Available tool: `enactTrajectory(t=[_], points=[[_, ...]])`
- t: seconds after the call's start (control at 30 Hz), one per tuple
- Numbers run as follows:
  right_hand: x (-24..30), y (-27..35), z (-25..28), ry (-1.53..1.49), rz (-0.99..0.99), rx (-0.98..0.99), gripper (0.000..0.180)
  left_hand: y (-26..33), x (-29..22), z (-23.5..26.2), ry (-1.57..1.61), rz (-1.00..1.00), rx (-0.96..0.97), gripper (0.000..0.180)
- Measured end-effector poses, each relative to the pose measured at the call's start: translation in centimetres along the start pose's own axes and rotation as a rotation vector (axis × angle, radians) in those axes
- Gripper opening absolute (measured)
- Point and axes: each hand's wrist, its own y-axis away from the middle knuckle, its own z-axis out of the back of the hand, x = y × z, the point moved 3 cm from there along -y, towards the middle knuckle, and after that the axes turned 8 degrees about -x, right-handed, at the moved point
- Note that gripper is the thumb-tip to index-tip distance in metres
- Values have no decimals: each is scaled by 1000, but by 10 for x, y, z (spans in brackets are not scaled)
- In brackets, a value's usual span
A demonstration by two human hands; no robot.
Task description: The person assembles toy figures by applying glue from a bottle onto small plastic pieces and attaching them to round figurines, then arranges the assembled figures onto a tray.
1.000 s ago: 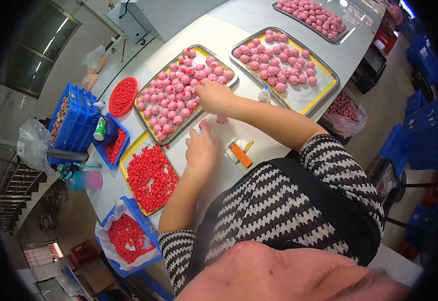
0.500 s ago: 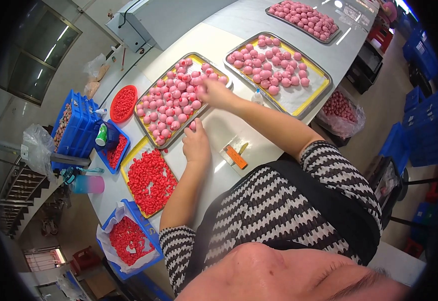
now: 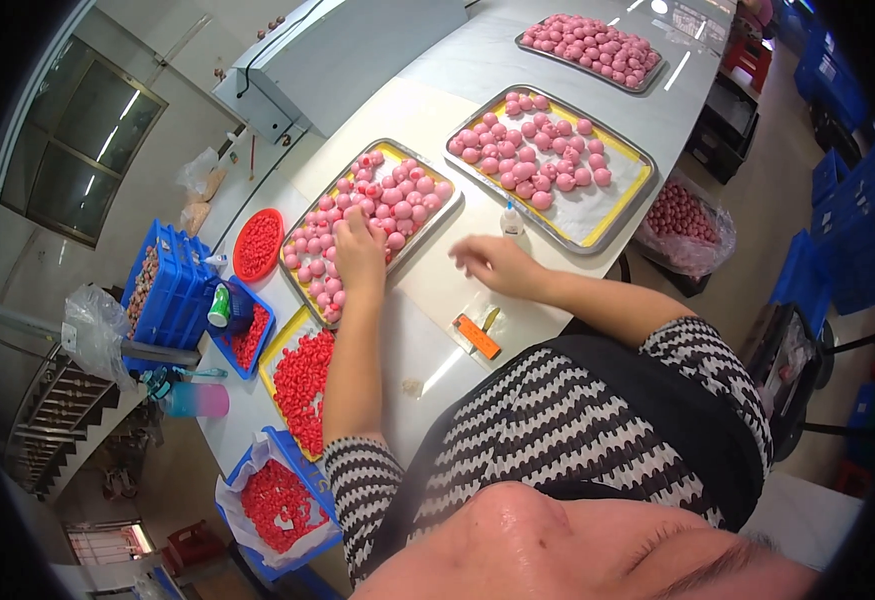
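My left hand [image 3: 359, 256] reaches into a metal tray [image 3: 424, 229] of pink balls [image 3: 404, 194], some with small red parts on them. Its fingers are bent down among the balls and hide what they grip, if anything. Over the white table [image 3: 422, 290], to the right of that tray, my right hand [image 3: 497, 266] is apart from the balls, with its fingers loosely spread and nothing visible in them. Just beyond it stands a small clear bottle [image 3: 511, 220] with a blue tip. Closer to me lies a flat orange piece [image 3: 478, 338] with a yellowish tip.
Two more trays hold pink balls, one at the right [image 3: 629, 214] and one farther back [image 3: 643, 87]. Small red pieces fill a red dish [image 3: 258, 244], a yellow-edged tray [image 3: 302, 390] and a paper-lined blue crate [image 3: 302, 462]. A pink-blue bottle [image 3: 197, 399] stands at the left.
My left hand has moved forward from the tray's near edge onto the balls. My right hand has drawn back from the tray toward the right, its fingers now spread.
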Motion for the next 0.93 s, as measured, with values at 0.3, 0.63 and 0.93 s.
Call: enactTrajectory(t=[0.3, 0.63, 0.93], points=[[-8, 53, 27, 165, 174, 75, 24, -65, 41, -46, -4, -37, -77, 39], [-29, 66, 19, 139, 371, 50, 17, -4, 180, 149, -443, 338, -392, 34], [-28, 64, 29, 142, 228, 19, 20, 87, 339, 235, -659, 1105, -635, 65]])
